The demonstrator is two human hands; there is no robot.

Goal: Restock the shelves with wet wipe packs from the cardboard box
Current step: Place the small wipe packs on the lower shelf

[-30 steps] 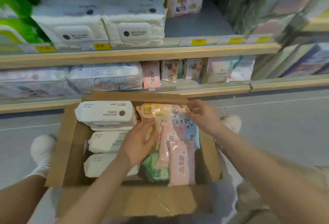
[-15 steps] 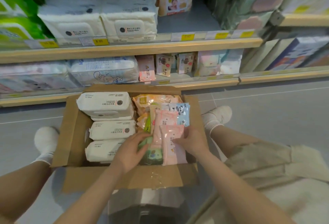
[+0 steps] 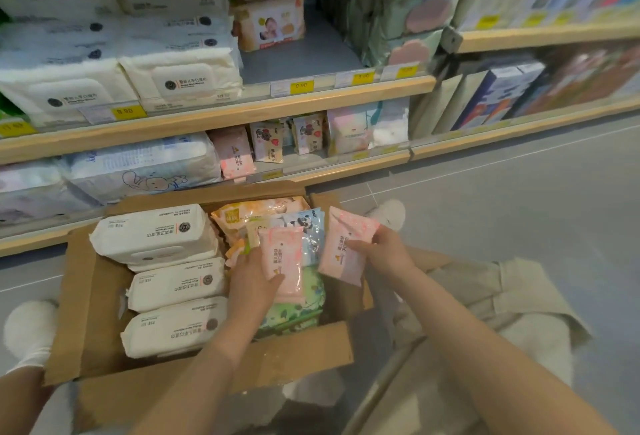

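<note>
- Right hand grips a pink pack lifted over the cardboard box right edge, its long axis pointing toward the shelf.
- Left hand pinches a second pink pack.

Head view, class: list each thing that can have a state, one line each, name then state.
Cardboard box: open, flaps out, still stocked.
Left hand: gripping a pink pack in the box.
Right hand: holding another pink pack, lifted over the box's right edge.
Large white packs: lying flat, sealed.

Bare forearms without sleeves, white socks on both feet, and a beige garment over the lap.
</note>
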